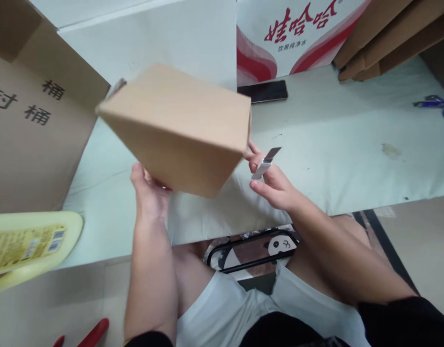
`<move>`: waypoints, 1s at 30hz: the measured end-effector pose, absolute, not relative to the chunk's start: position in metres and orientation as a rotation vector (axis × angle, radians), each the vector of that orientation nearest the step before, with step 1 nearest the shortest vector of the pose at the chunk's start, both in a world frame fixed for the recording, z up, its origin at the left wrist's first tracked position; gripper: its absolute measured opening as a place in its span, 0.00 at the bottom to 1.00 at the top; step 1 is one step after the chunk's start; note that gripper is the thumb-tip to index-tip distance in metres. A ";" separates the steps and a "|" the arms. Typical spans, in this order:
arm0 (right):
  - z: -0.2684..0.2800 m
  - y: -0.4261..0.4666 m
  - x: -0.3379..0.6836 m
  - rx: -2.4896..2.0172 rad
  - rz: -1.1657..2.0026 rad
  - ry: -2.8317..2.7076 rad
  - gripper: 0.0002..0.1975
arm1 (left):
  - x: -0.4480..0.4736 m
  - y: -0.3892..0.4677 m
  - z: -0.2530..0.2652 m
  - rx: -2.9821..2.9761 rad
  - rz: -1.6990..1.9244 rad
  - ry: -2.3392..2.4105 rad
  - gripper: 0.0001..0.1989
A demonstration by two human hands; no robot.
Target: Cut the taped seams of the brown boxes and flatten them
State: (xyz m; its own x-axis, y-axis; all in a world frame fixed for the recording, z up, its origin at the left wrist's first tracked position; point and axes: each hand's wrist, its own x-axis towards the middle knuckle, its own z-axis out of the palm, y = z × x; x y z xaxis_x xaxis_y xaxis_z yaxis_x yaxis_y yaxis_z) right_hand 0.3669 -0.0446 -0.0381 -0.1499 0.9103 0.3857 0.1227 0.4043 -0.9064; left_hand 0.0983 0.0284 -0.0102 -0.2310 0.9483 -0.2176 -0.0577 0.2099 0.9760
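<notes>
My left hand [149,190] grips one small cardboard box [178,127] from below, fingers tucked under its lower edge, and holds it tilted in the air above the desk [352,159] — it fills the middle of my view and does not rest on anything. My right hand [270,180], at about four o'clock from the box, is closed around one small knife [267,164] with its blade pushed out and pointing up toward one o'clock; my fingertips just touch the box's right side.

I judge this to be the moment of lining the blade up with the box, before any cut. The next move calls for a steady left grip and a shallow, controlled stroke, with the blade kept clear of my left fingers, which are hidden under the box.

Counting the rest: one large brown carton [30,130] at nine o'clock, one white carton with red lettering [279,38] at twelve, one dark phone [267,91] lying flat before it, a stack of flattened cardboard [384,38] at two o'clock — I cannot count its sheets — and one yellow bottle [26,246] on its side at eight.
</notes>
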 end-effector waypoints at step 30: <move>-0.001 -0.044 0.372 -1.117 0.677 -1.353 0.17 | 0.153 -0.021 -0.018 2.475 1.288 0.766 0.20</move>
State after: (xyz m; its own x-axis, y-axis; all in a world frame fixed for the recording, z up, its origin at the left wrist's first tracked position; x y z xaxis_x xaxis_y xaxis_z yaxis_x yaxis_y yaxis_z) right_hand 0.3719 -0.0441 -0.0014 0.1552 0.9005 0.4063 0.2146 0.3707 -0.9036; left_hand 0.1532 -0.0211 -0.0179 0.4716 0.5554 0.6849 0.3366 -0.8313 0.4424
